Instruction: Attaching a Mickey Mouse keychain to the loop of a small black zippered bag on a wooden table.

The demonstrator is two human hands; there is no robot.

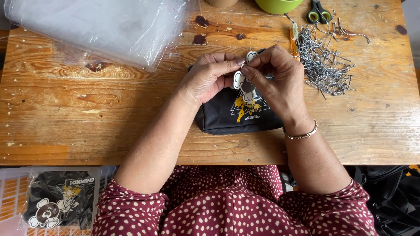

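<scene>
Both hands meet above the middle of the worn wooden tabletop [87, 109], fingertips drawn together on one small thing. Her left hand [210, 76] curls inward with thumb and forefinger pinched at the upper edge of a flat black-and-white cartoon-shaped charm [242, 83], while the right hand [278, 81] comes in from the other side, its thumb and forefinger pinching the same charm near the top. Whether anything thinner is gripped between the fingertips cannot be told, since the fingers cover that spot. A thin metal bracelet [301, 134] circles the right wrist.

The charm hangs just above a small black fabric pouch with a yellow and white printed figure [238, 116], which lies flat on the table directly under the hands, partly hidden by them.

To the right of the hands, near but apart from them, lies a loose heap of short silver ball chains [323, 65]. Beyond it, at the far edge, rest scissors with black and green handles [318, 13], and next to those the lower part of a lime-green round bowl [278, 5]. A stack of clear plastic bags [96, 26] covers the far left corner of the table.

Below the near edge, on the left, an orange slatted plastic crate [11, 192] holds a bagged black pouch with a matching charm [59, 199]. Dark red sleeves with cream dots [227, 205] fill the bottom of the view.
</scene>
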